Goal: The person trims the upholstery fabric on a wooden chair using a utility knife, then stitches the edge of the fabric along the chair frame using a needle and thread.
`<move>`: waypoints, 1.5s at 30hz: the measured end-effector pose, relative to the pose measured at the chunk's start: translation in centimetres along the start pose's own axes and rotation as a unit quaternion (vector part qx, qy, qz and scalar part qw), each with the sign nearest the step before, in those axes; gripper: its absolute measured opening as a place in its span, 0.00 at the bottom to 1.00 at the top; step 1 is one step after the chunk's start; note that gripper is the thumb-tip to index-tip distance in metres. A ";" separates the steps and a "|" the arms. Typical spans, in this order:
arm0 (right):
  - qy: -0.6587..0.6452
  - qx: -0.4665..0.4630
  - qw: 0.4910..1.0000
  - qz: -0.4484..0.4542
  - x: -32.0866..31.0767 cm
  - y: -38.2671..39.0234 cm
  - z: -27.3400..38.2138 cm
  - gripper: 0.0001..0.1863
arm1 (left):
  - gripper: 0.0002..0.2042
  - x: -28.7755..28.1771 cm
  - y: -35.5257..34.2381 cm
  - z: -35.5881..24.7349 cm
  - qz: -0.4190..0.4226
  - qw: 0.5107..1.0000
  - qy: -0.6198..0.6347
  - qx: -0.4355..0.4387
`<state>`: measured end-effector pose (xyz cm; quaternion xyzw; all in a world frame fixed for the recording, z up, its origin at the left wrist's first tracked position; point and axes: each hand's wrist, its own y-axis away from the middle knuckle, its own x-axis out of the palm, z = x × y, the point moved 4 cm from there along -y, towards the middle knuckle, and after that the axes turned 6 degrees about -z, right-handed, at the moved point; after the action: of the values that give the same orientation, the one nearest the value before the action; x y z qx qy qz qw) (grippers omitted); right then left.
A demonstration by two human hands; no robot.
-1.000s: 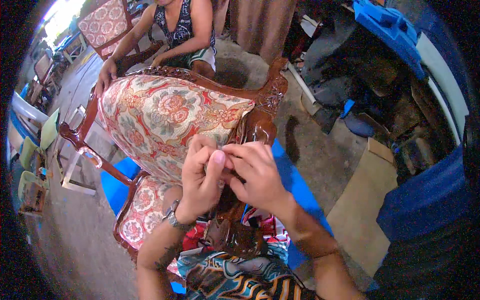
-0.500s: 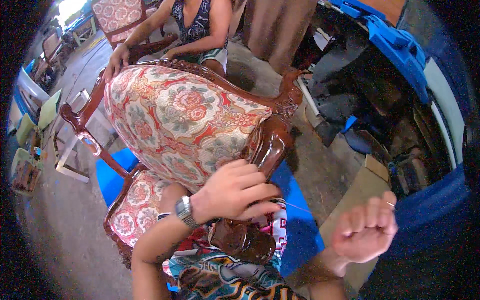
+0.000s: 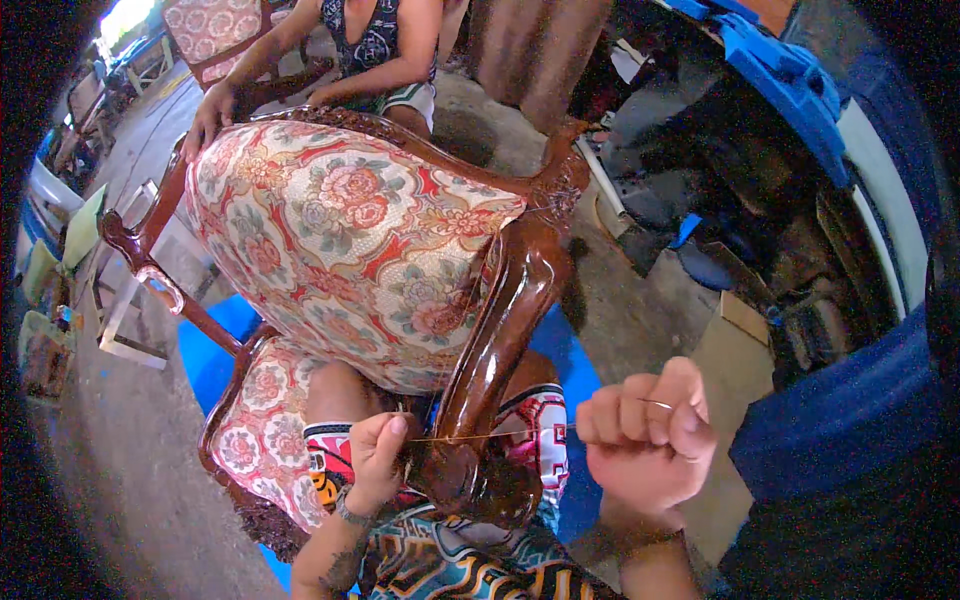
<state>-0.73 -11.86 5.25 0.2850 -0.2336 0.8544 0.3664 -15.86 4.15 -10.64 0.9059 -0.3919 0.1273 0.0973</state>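
So we're mid-stitch: right hand grip clamped on the needle, thread taut to the left hand pinching fabric beside the chair frame; next we'd judge re-entering the seam

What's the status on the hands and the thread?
Left hand pinching thread at chair frame. Right hand fisted, thread taut between hands. Nothing in the way.

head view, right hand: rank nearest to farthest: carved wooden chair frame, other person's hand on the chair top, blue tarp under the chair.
From the right hand:
1. Carved wooden chair frame, just to its left.
2. Blue tarp, on the floor, showing far left.
3. Other person's hand, upper left on the chair top.
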 end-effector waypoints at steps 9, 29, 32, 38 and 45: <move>0.090 -0.073 0.992 -0.046 -0.7 -4.8 -3.0 0.11 | 0.16 0.6 -2.5 1.1 0.049 0.984 0.146 -0.094; 0.688 -0.175 0.703 -0.034 -3.4 -14.2 -4.1 0.10 | 0.10 3.9 -4.5 -8.5 0.031 0.899 -0.392 0.192; 0.689 -0.183 0.701 -0.024 -3.6 -14.5 -4.4 0.08 | 0.13 5.2 -3.9 -9.5 0.082 0.881 -0.399 0.241; 0.716 -0.258 0.648 0.008 -2.0 -14.3 -3.7 0.09 | 0.16 6.2 -3.8 -8.7 0.117 0.846 -0.453 0.256; 0.785 -0.083 0.614 -0.020 -0.9 -14.2 -4.1 0.10 | 0.19 5.6 -3.7 -8.2 0.098 0.860 -0.432 0.253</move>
<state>9.31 -0.93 4.33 -0.5210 0.0788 0.7216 0.4491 -10.74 5.07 -1.47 0.8204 -0.4355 -0.1729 -0.3276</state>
